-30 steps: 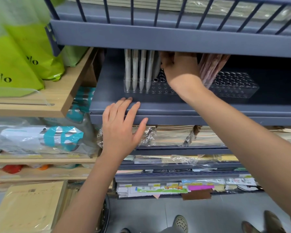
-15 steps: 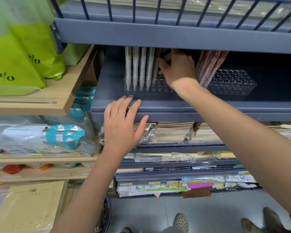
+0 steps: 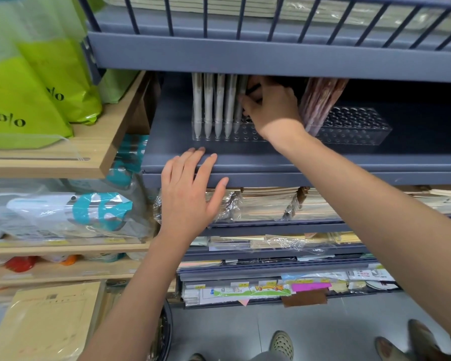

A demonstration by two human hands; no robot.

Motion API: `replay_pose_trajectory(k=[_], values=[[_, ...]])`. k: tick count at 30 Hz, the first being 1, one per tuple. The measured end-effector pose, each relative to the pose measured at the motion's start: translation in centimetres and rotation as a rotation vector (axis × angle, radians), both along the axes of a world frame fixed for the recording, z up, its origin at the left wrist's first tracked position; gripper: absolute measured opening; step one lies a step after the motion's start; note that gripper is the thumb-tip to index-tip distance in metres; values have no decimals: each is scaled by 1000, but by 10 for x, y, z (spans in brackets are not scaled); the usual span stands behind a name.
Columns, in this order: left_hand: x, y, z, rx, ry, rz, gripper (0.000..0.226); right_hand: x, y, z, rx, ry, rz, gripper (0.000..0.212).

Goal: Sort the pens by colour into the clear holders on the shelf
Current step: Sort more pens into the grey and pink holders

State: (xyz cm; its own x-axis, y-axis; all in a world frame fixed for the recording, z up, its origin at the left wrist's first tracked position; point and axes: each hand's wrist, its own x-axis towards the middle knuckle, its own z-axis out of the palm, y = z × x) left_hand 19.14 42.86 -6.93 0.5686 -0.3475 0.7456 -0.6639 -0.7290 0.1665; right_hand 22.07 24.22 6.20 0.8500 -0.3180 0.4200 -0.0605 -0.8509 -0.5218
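Several pale grey pens (image 3: pixel 211 105) stand upright in the left clear holder (image 3: pixel 201 131) on the grey shelf (image 3: pixel 310 162). My right hand (image 3: pixel 272 106) reaches into the shelf bay, fingers pinched on a grey pen (image 3: pixel 240 100) at the right end of that row, lowering into the holder. A bundle of pinkish pens (image 3: pixel 320 100) leans just right of the hand. A second clear holder (image 3: pixel 357 126) with empty holes sits further right. My left hand (image 3: pixel 190 194) rests flat on the shelf's front lip, fingers spread, holding nothing.
The upper shelf's front rail (image 3: pixel 271 58) overhangs and hides the pen tops. Green bags (image 3: pixel 37 95) sit on a wooden shelf at the left. Wrapped notebooks (image 3: pixel 266 204) fill the shelf below. Shoes (image 3: pixel 281 345) show on the grey floor.
My right hand has shifted slightly left and down towards the row of grey pens, its fingers now at the fifth pen. The left hand has stayed on the shelf lip.
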Motion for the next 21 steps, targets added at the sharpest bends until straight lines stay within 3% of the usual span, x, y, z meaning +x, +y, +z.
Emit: replay_pose_trajectory(k=[6, 11, 15, 18, 21], values=[[-12, 3, 21, -33, 222, -39, 42, -18, -2, -2, 148, -62, -10, 25], [-37, 12, 59, -502, 589, -264, 23, -75, -11, -4, 382, -136, 87, 17], [-67, 21, 73, -722, 802, -492, 20, -146, -27, -17, 517, -151, 120, 16], [-85, 21, 47, -816, 1024, -581, 23, -201, -49, -56, 686, -80, 28, 21], [-104, 16, -13, -776, 1316, -446, 21, -261, -74, -136, 867, 46, -222, 15]])
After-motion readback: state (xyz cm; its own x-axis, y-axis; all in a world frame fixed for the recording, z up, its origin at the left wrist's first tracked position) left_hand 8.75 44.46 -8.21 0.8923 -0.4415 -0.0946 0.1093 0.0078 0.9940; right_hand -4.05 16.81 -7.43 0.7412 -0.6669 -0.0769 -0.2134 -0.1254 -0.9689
